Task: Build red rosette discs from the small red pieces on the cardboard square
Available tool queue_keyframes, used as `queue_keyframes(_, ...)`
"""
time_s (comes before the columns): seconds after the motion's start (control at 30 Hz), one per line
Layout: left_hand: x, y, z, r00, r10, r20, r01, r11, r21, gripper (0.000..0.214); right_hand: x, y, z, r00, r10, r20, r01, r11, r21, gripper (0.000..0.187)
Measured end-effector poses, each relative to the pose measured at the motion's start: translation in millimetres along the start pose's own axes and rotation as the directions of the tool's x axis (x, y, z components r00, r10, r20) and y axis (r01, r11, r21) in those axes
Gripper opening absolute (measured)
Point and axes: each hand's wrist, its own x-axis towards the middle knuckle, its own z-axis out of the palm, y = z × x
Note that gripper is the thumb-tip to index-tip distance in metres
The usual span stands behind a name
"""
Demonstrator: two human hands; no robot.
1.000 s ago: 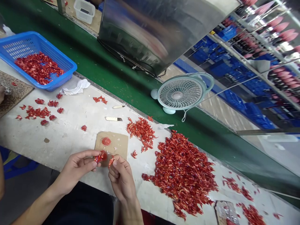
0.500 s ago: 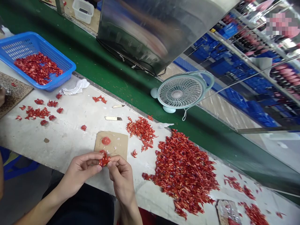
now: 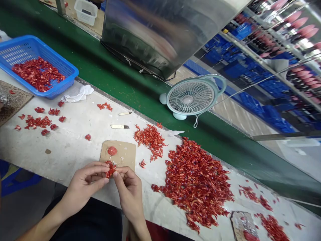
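The left hand (image 3: 84, 187) and right hand (image 3: 129, 195) have just come together, both fingertips pinching one curled red piece (image 3: 110, 170), grip closed on it, right at the cardboard square's (image 3: 127, 160) near edge. Counts: 1 red disc (image 3: 112, 151) on the cardboard just ahead of the grip, 2 knives (image 3: 119, 126) further ahead, 1 small pile (image 3: 150, 140) ahead to the right, 1 big pile (image 3: 195, 184) further right, 1 blue basket (image 3: 67, 68) far left of the grip, holding more red pieces
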Motion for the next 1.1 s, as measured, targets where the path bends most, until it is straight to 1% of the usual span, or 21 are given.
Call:
queue_keyframes(0.17,-1.4,-1.3,2.3,1.0,-0.008,-0.025,0.007,1.0,-0.014,0.019,-2.4,4.1,-1.3,1.0,-0.014,-0.006,0.014,0.999,-0.036,0.016)
queue_keyframes(0.33,0.2,-1.6,5.5,0.998,0.01,-0.058,-0.013,0.999,-0.053,0.019,-7.1,12.3,-1.0,0.999,-0.017,-0.032,0.014,0.995,-0.097,0.017)
queue_keyframes(0.53,-1.5,0.5,8.1,0.997,0.057,-0.058,-0.056,0.998,0.023,0.017,-8.8,12.0,0.5,0.999,0.004,-0.052,-0.004,1.0,-0.002,0.018)
queue_keyframes(0.7,-4.8,-3.9,13.4,0.992,0.104,-0.075,-0.095,0.989,0.11,0.018,-10.2,14.2,-3.3,0.993,-0.024,-0.111,0.029,0.999,0.041,0.02)
queue_keyframes(0.8,-5.8,-10.1,19.3,0.993,0.114,-0.03,-0.108,0.982,0.157,0.018,-14.2,17.3,-7.1,0.99,-0.05,-0.135,0.06,0.996,0.073,0.025)
queue_keyframes(0.9,-6.9,-17.6,23.1,0.991,0.11,0.077,-0.124,0.971,0.204,0.022,-22.6,24.0,-16.3,0.983,-0.065,-0.171,0.081,0.993,0.088,0.027)
queue_keyframes(0.97,-6.5,-21.8,19.8,0.987,0.106,0.123,-0.133,0.962,0.237,0.027,-30.4,31.7,-30.5,0.965,-0.079,-0.251,0.096,0.994,0.055,0.025)
queue_keyframes(1.0,-5.5,-23.2,15.6,0.987,0.107,0.122,-0.135,0.956,0.259,0.029,-34.8,36.1,-40.9,0.944,-0.098,-0.317,0.109,0.994,0.018,0.025)
queue_keyframes(1.03,-3.8,-24.0,9.7,0.988,0.109,0.105,-0.135,0.948,0.288,0.029,-39.2,40.6,-53.6,0.907,-0.128,-0.4,0.126,0.992,-0.033,0.025)
queue_keyframes(1.07,-1.3,-24.0,2.4,0.991,0.115,0.071,-0.132,0.937,0.323,0.028,-43.6,44.8,-68.1,0.857,-0.167,-0.487,0.139,0.986,-0.095,0.026)
queue_keyframes(1.1,1.7,-23.3,-5.8,0.992,0.122,0.023,-0.122,0.924,0.364,0.025,-47.8,48.4,-83.6,0.793,-0.212,-0.572,0.141,0.976,-0.166,0.028)
